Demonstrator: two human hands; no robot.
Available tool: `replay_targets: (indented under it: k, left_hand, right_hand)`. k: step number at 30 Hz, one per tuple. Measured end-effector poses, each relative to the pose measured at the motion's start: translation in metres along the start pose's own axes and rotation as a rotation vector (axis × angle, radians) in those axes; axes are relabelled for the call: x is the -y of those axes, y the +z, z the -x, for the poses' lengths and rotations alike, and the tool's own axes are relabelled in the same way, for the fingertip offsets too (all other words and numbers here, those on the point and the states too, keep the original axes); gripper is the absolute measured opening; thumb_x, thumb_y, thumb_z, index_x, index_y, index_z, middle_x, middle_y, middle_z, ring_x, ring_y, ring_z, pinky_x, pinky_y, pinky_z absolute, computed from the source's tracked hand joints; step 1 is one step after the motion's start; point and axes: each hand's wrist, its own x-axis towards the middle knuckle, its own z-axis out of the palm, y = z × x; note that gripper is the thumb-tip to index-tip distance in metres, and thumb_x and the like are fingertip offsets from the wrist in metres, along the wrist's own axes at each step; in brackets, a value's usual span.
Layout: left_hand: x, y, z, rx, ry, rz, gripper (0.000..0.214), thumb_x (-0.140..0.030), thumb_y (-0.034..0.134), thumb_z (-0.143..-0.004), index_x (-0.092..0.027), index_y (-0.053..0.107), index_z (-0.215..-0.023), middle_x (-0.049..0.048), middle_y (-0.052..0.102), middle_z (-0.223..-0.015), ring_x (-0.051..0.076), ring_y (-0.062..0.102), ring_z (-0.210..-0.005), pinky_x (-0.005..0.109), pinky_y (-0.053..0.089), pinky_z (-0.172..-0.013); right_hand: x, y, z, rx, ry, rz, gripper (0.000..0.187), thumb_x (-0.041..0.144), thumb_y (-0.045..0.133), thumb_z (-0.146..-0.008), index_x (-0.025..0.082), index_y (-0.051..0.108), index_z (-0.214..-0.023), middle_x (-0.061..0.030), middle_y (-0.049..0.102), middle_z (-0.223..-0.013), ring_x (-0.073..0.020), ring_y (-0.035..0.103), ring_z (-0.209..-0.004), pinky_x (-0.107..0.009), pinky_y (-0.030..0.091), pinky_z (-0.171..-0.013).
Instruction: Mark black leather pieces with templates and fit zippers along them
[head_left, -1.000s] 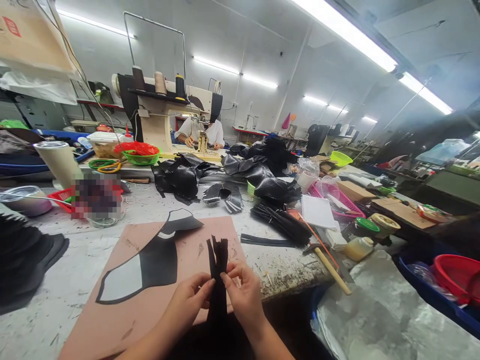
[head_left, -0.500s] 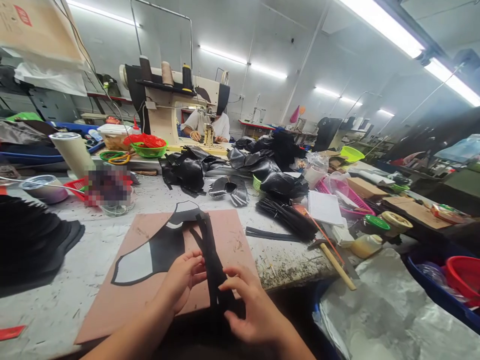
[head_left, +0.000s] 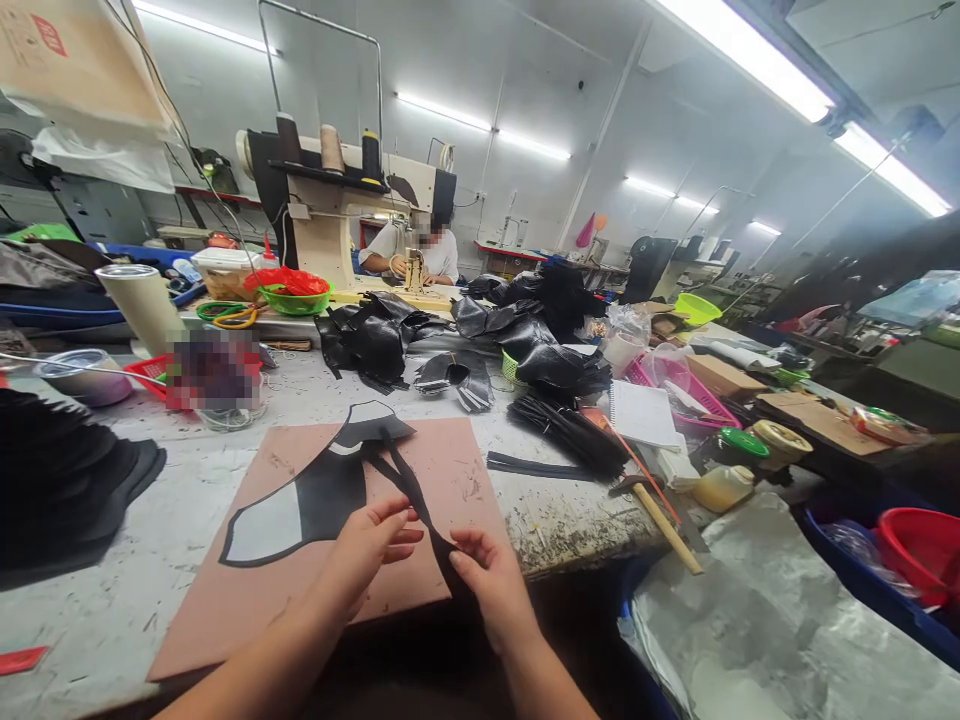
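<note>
Left hand (head_left: 377, 548) curled, right hand (head_left: 489, 582) pinching

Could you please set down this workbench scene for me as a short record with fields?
Right hand: fingers closed on the black strips
Left hand: fingers partly open beside the strips; contact unclear
Strips: slanting up and away from the right hand, splitting into separate ends near the cut piece
Cut piece: dark with pale grey panels, lying flat on the pink board
Right of board: dark bundle, hammer with wooden handle
Beyond: sewing machine, person in a white top
</note>
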Motion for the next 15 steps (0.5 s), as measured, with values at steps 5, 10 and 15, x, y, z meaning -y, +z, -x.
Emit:
replay_targets:
  k: [5, 10, 15]
  left_hand:
    - [-0.001, -0.012, -0.002, -0.048, 0.518, -1.035, 0.022, -0.036, 0.052, -0.076, -0.019, 0.062, -0.066, 0.0031, 0.061, -0.064, 0.02, 0.057, -0.066, 0.027, 0.035, -0.058]
    - [-0.012, -0.013, -0.001, -0.19, 0.758, -1.416, 0.037, -0.047, 0.044, -0.081, -0.017, 0.064, -0.073, 0.0092, 0.06, -0.073, 0.022, 0.057, -0.069, 0.027, 0.033, -0.057]
    - [-0.024, -0.023, -0.002, -0.362, 0.739, -1.423, 0.045, -0.047, 0.048, -0.079, -0.013, 0.056, -0.107, 0.0134, 0.061, -0.09, 0.027, 0.058, -0.081, 0.029, 0.039, -0.061]
  right_hand:
    - [0.006, 0.004, 0.002, 0.172, 0.384, -0.412, 0.04, 0.027, 0.081, -0.043, 0.013, 0.064, -0.076, -0.0014, 0.066, -0.063, -0.0096, 0.056, -0.052, -0.02, 0.041, -0.051]
    - [0.014, 0.014, 0.007, 0.127, 0.376, -0.486, 0.038, 0.026, 0.081, -0.045, 0.014, 0.062, -0.076, -0.0008, 0.065, -0.061, -0.0111, 0.056, -0.053, -0.021, 0.042, -0.051]
    - [0.012, 0.017, 0.007, 0.018, 0.216, -0.481, 0.04, 0.028, 0.079, -0.049, 0.017, 0.06, -0.083, -0.001, 0.064, -0.072, -0.0133, 0.059, -0.064, -0.024, 0.047, -0.06]
